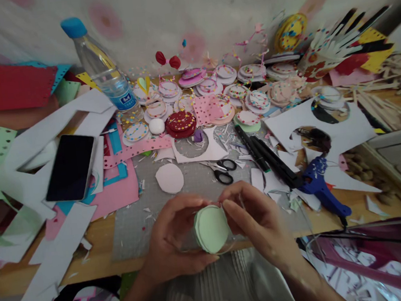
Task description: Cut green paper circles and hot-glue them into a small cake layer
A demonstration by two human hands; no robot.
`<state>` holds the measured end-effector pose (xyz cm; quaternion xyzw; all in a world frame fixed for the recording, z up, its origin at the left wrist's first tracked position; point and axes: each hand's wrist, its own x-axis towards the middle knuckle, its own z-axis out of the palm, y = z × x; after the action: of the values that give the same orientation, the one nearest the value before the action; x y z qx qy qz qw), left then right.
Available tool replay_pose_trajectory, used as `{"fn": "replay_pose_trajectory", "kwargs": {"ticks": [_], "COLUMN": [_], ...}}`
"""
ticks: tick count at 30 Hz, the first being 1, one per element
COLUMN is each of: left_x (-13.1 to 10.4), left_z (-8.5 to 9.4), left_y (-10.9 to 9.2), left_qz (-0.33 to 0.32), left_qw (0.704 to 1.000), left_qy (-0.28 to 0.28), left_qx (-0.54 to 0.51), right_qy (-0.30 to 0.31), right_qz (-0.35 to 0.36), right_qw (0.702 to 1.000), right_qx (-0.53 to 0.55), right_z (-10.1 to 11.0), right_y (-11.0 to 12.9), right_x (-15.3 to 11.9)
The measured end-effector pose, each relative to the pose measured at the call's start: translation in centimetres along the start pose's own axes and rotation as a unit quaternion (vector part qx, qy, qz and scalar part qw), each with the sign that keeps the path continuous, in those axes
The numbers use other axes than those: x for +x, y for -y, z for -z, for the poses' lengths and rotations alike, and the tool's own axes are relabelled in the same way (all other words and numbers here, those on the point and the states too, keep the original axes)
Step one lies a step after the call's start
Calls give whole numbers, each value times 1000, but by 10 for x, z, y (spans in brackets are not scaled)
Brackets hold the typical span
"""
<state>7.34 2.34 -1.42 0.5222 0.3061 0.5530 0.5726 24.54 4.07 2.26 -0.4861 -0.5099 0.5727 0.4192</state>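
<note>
Near the front edge of the table, my left hand (176, 235) curls round a pale green round paper piece (213, 229) made of stacked layers, gripping its left side. My right hand (255, 218) is at its upper right edge, with thumb and index finger pinched together; a thin, faint strand seems to run from there. What exactly the right fingertips hold is too blurred to tell. Ahead of the hands, a white paper disc (169, 178) lies on the grey cutting mat (133, 228), and black scissors (225, 172) rest beyond my right hand.
Decorated paper discs (181, 124) crowd the back. A water bottle (104, 74) and black phone (70, 167) stand and lie at left. Markers (268, 156), a blue glue gun (322, 186), cut paper (353, 117) and a pen cup (319, 56) are at right. Paper scraps litter the mat.
</note>
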Motion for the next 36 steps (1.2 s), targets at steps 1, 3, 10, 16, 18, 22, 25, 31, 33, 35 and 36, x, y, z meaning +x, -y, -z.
{"fn": "replay_pose_trajectory", "kwargs": {"ticks": [1, 3, 10, 16, 18, 22, 25, 31, 33, 35, 36], "left_x": [0, 0, 2, -1, -1, 7, 16, 24, 24, 24, 24], "left_z": [-1, -2, -2, -1, -2, -8, -16, -21, -20, -19, -19], "left_y": [1, 2, 1, -10, -17, -30, -37, -40, -40, -39, -39], "left_qz": [1, -8, 5, 108, 166, 215, 191, 161, 159, 158, 157], "left_qw": [1000, 1000, 999, 991, 983, 971, 972, 971, 970, 971, 971], "left_qy": [-4, -11, -18, -23, -46, -97, -115, -126, -126, -123, -121], "left_qx": [-4, -10, -26, -72, -60, 35, 79, 125, 132, 131, 131], "right_qy": [7, 19, 26, -37, -57, -90, -109, -113, -111, -108, -106], "right_qz": [-22, -58, -104, -59, -16, 52, 84, 117, 129, 140, 143], "right_qw": [999, 995, 984, 991, 994, 994, 990, 985, 983, 982, 982], "right_qx": [38, 85, 143, 116, 96, 31, -14, -63, -71, -70, -69], "right_z": [0, -1, -1, -3, -4, -7, -8, -9, -9, -10, -10], "right_y": [1, 2, -3, -3, -3, -3, -4, 1, 3, 4, 4], "right_x": [1, 2, 5, 4, 3, 0, -3, -4, -4, -3, -3]}}
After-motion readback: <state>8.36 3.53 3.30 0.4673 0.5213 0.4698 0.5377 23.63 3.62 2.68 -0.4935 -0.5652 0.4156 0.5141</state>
